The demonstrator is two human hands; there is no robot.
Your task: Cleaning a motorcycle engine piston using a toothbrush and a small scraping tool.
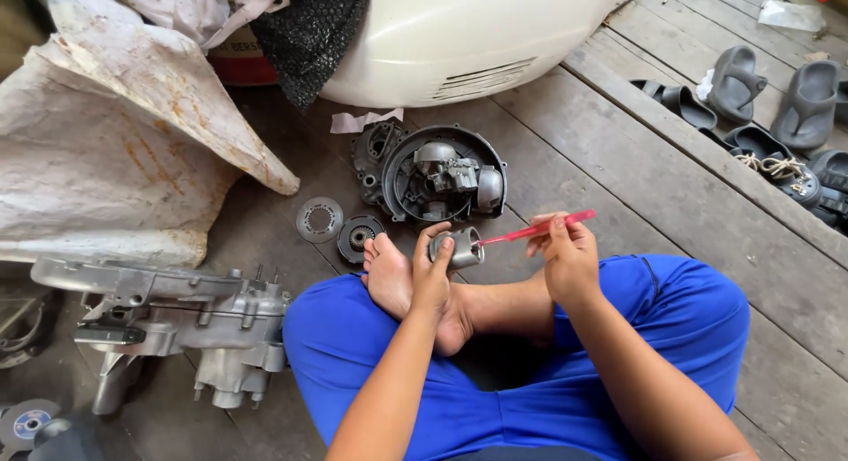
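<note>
Red brush [541, 228], grey metal cylinder [459, 246]

Left hand [433, 271] and right hand [565, 253] both closed, gripping

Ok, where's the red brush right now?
Head view, centre: the red brush is in the right hand, its tip inside the small metal cylinder held by the left hand.

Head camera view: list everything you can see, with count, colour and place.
small metal cylinder part: one, silver, in the left hand
thin brush-like tool: one, red, in the right hand, tip at the cylinder
round engine housing: one, dark grey, floor ahead
discs: two, grey and dark, left of the foot
engine casing: one, silver, floor at left
sack: one, white, stained, upper left
body panel: one, cream, top
sandals: several, grey, upper right
left hand: gripping the cylinder
right hand: pinching the tool
</note>
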